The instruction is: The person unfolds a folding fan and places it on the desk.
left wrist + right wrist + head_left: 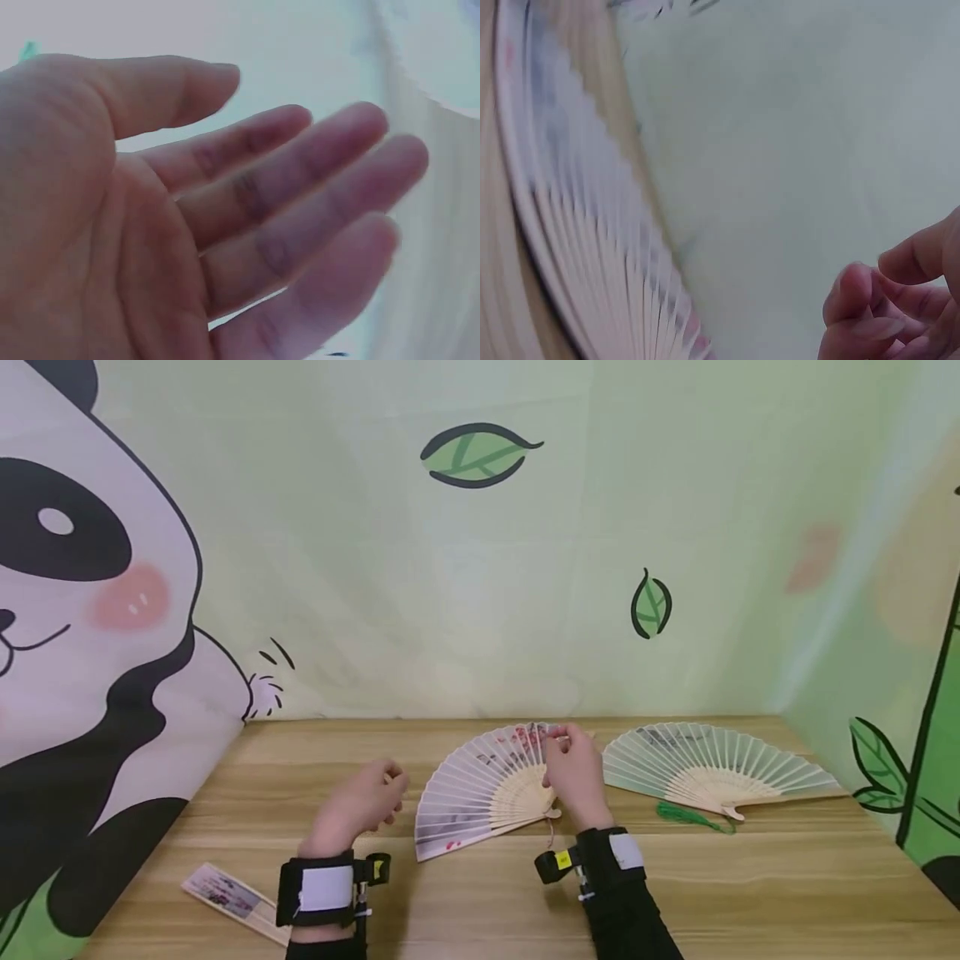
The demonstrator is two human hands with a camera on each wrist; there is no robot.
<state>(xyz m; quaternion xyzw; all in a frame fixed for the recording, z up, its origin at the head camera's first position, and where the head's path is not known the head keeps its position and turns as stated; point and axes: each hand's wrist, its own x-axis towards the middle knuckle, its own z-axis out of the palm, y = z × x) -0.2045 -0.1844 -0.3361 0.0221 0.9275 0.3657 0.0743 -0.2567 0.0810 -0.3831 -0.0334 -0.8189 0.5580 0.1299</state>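
"From where you stand, what do you count on that table?"

"One purple fan, one green fan, one folded fan: three fans. Then one green tassel."

"How many tables do you make it?"

"Just the one."

"What is there above it?"

"One left hand, one right hand: two hands."

"Anything worn on those?"

"One left strap and one right strap, so two straps. One left camera and one right camera, so two cameras."

"And on the cloth behind?"

"One panda at the left, then one big leaf and one small leaf up the middle: two leaves there."
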